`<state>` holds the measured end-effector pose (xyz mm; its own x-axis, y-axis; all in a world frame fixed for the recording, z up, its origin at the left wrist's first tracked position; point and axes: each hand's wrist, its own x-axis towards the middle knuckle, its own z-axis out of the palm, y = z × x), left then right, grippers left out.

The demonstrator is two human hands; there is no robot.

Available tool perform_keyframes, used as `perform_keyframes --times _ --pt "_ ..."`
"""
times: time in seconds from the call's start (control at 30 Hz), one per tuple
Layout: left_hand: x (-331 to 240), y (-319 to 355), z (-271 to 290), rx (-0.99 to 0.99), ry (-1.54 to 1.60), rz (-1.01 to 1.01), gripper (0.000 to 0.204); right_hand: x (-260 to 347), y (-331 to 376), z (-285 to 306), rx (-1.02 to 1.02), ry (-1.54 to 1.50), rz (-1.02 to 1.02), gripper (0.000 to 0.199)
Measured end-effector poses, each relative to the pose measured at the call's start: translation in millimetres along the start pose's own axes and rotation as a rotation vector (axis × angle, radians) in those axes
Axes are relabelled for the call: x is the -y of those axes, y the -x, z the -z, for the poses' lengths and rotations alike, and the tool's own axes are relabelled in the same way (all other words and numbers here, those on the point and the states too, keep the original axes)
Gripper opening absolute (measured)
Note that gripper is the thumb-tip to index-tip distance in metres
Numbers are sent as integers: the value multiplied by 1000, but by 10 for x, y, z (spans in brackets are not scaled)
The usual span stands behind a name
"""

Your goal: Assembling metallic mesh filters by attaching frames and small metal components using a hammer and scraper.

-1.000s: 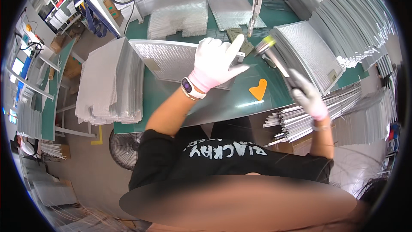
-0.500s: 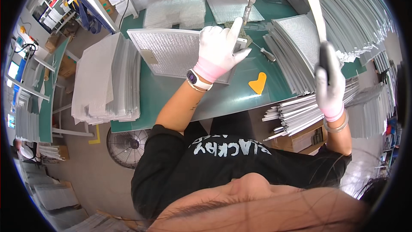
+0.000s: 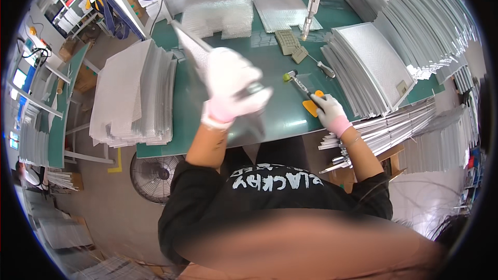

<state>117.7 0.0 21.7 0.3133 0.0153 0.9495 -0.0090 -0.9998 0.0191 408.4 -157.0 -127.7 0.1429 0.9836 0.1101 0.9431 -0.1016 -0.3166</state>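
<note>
My left hand (image 3: 232, 83), in a white glove with a pink cuff, grips a thin framed mesh panel (image 3: 192, 45). The panel is tilted up almost edge-on above the table, and the hand covers much of it; both are smeared by motion. To the right, my gloved right hand (image 3: 332, 113) is closed round the dark handle of a hammer (image 3: 303, 87) with a yellow-green face. Its head rests low at the tabletop. Partly under the handle lies a flat orange-yellow scraper (image 3: 310, 108).
Stacks of mesh panels stand left (image 3: 132, 91) and right (image 3: 365, 67) on the green table (image 3: 280, 93). Beige blocks (image 3: 287, 42) and a screwdriver (image 3: 327, 69) lie at the middle right. A power screwdriver (image 3: 314, 0) hangs above. A floor fan (image 3: 155, 176) stands below.
My right hand has brought the hammer down from its raised position to the tabletop. My left hand has moved left, lifting and tilting the panel off the table.
</note>
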Motion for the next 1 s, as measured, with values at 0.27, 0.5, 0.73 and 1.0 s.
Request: perform_keyframes --times 0.27,0.5,0.73,1.0 --pt "304 -4 603 -602 1194 22 36 558 -522 194 -256 -866 202 67" --pt "471 458 437 -621 1520 777 33 485 67 561 -301 -1224 -107 65" --pt "-274 816 1169 59 -302 626 33 -298 628 1368 -805 -863 -577 52" --pt "-324 1378 2315 510 -1087 941 54 -1982 410 1645 -1067 -1095 -608 39"
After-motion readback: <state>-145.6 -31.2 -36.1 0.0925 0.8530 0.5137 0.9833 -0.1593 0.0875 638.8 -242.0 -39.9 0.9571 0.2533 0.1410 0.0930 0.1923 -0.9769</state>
